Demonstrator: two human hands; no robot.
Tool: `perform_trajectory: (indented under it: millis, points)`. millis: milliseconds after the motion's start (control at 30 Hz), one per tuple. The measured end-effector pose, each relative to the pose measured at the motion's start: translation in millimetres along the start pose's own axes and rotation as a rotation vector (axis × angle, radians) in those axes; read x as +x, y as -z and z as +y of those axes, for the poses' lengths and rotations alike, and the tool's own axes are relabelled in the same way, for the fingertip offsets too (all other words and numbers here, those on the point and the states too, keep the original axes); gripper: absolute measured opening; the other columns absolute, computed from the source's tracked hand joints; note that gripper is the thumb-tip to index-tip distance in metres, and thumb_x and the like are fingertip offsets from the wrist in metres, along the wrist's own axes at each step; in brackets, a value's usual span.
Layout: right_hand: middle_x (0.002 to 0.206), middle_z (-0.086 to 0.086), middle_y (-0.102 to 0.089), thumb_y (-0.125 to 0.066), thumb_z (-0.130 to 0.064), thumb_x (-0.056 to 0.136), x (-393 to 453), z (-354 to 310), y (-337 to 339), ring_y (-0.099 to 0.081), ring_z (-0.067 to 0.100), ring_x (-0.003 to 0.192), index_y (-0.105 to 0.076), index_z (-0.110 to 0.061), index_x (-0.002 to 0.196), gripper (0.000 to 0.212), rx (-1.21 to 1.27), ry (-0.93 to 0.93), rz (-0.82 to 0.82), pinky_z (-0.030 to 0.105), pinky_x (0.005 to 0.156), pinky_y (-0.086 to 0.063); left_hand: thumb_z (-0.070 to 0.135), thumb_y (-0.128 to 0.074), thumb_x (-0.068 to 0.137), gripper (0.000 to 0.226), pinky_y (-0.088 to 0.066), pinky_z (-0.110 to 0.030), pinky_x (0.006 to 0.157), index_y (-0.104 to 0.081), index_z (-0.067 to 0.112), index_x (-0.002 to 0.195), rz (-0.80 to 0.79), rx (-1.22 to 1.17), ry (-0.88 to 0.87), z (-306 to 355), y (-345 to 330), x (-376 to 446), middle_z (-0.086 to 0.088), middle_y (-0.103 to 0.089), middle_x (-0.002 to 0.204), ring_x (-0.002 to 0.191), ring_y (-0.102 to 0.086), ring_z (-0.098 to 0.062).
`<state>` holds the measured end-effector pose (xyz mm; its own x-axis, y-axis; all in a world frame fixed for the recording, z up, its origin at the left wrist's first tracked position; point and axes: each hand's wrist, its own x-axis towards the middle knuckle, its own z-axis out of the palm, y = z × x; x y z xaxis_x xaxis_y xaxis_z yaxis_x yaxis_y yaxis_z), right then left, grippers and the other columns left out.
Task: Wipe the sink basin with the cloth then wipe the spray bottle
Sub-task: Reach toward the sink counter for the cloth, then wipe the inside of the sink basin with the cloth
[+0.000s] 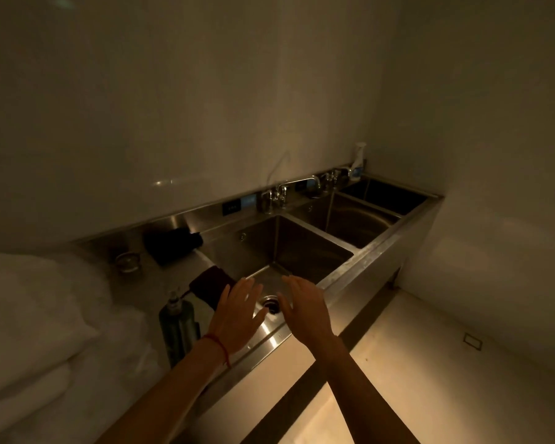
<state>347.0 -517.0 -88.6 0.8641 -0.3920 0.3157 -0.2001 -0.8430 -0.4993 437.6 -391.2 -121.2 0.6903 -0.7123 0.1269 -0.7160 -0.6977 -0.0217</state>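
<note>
A steel sink basin (302, 241) lies in front of me, its drain (271, 304) near the front. My left hand (237, 315) and my right hand (305, 307) hover above the basin's front edge, fingers spread, both holding nothing. A dark cloth (210, 283) is draped over the basin's left rim, just beyond my left hand. A green spray bottle (178, 328) stands on the counter left of my left wrist.
Two more basins (359, 219) extend to the right, with faucets (279, 192) behind them. A white spray bottle (358, 161) stands in the far corner. A dark folded cloth (172, 243) and a small glass jar (127, 262) sit on the left counter. White towels (29, 315) are stacked at left.
</note>
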Motion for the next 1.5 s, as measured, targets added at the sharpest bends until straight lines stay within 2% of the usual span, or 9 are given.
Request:
perform_trajectory:
  millis: [33, 233, 267, 367, 400, 467, 567, 967, 1500]
  points:
    - [0.14, 0.005, -0.045, -0.047, -0.034, 0.094, 11.7, 6.4, -2.8, -0.036, 0.019, 0.131, -0.043, -0.017, 0.133, 0.043, -0.002, 0.014, -0.01, 0.033, 0.109, -0.022, 0.046, -0.001, 0.099, 0.062, -0.014, -0.04, 0.12, -0.022, 0.019, 0.151, -0.009, 0.031, -0.014, -1.2, -1.8, 9.1, -0.004, -0.014, 0.161, 0.149, -0.013, -0.019]
    - [0.138, 0.005, -0.047, -0.048, -0.034, 0.093, 67.3, 36.5, -26.6, -0.038, 0.019, 0.129, -0.043, -0.017, 0.133, 0.044, -0.008, 0.122, -0.108, 0.033, 0.108, -0.026, 0.041, -0.04, 0.1, 0.055, -0.02, -0.041, 0.12, -0.032, 0.015, 0.148, 0.032, -0.065, 0.152, -1.9, -14.9, 48.3, -0.008, -0.03, 0.156, 0.147, -0.023, -0.022]
    - [0.138, 0.005, -0.047, -0.048, -0.034, 0.093, 74.0, 40.2, -30.9, -0.039, 0.019, 0.128, -0.043, -0.017, 0.133, 0.044, 0.001, 0.137, -0.121, 0.033, 0.108, -0.027, 0.038, -0.053, 0.095, 0.055, -0.028, -0.044, 0.116, -0.044, 0.012, 0.142, 0.075, -0.085, 0.158, -1.1, -13.6, 51.1, -0.013, -0.041, 0.149, 0.142, -0.034, -0.027]
    - [0.138, 0.004, -0.048, -0.047, -0.034, 0.093, 91.4, 48.4, -43.7, -0.04, 0.018, 0.127, -0.043, -0.017, 0.133, 0.044, 0.022, 0.192, -0.145, 0.032, 0.107, -0.028, 0.033, -0.09, 0.057, 0.051, -0.057, -0.046, 0.079, -0.076, 0.009, 0.099, 0.126, -0.002, 0.205, -0.5, -16.5, 59.9, -0.014, -0.073, 0.107, 0.103, -0.069, -0.032]
    - [0.138, 0.004, -0.047, -0.047, -0.035, 0.093, 95.6, 50.1, -47.9, -0.039, 0.018, 0.128, -0.043, -0.017, 0.133, 0.044, 0.03, 0.217, -0.159, 0.031, 0.107, -0.027, 0.034, -0.088, 0.062, 0.051, -0.055, -0.047, 0.084, -0.074, 0.008, 0.104, 0.107, -0.011, 0.229, -2.9, -21.6, 62.2, -0.016, -0.071, 0.112, 0.109, -0.067, -0.033]
    - [0.138, 0.006, -0.048, -0.048, -0.033, 0.093, 103.1, 52.2, -55.7, -0.039, 0.02, 0.128, -0.044, -0.016, 0.133, 0.044, 0.035, 0.28, -0.181, 0.032, 0.107, -0.027, 0.038, -0.059, 0.092, 0.056, -0.032, -0.046, 0.113, -0.048, 0.009, 0.139, 0.061, -0.138, 0.31, -6.7, -35.5, 66.5, -0.016, -0.043, 0.148, 0.14, -0.036, -0.031]
    - [0.131, 0.009, -0.054, -0.052, -0.028, 0.091, 110.2, 54.5, -66.3, -0.046, 0.023, 0.122, -0.049, -0.012, 0.129, 0.041, 0.068, 0.355, -0.182, 0.035, 0.104, -0.031, 0.044, -0.032, 0.101, 0.059, -0.008, -0.037, 0.122, -0.017, 0.018, 0.153, -0.028, -0.114, 0.417, -14.6, -56.8, 67.6, -0.005, -0.012, 0.161, 0.15, -0.006, -0.02]
    - [0.15, 0.004, -0.029, -0.04, -0.03, 0.097, 125.5, 59.6, -116.2, -0.025, 0.019, 0.137, -0.03, -0.017, 0.141, 0.047, -0.001, 0.369, -0.433, 0.031, 0.112, -0.019, 0.042, -0.029, 0.102, 0.062, -0.006, -0.036, 0.122, -0.007, 0.017, 0.154, -0.184, -0.067, 0.497, -26.4, -85.0, 72.9, -0.006, -0.002, 0.162, 0.15, 0.0, -0.021]
    - [0.153, 0.005, -0.023, -0.038, -0.03, 0.097, 147.7, 63.4, -195.4, -0.017, 0.018, 0.141, -0.025, -0.017, 0.143, 0.05, -0.078, 0.425, -0.56, 0.031, 0.114, -0.013, 0.035, -0.029, 0.104, 0.059, -0.007, -0.036, 0.124, -0.008, 0.015, 0.154, -0.243, -0.248, 0.579, -57.9, -126.3, 101.2, -0.007, 0.0, 0.162, 0.15, 0.002, -0.022]
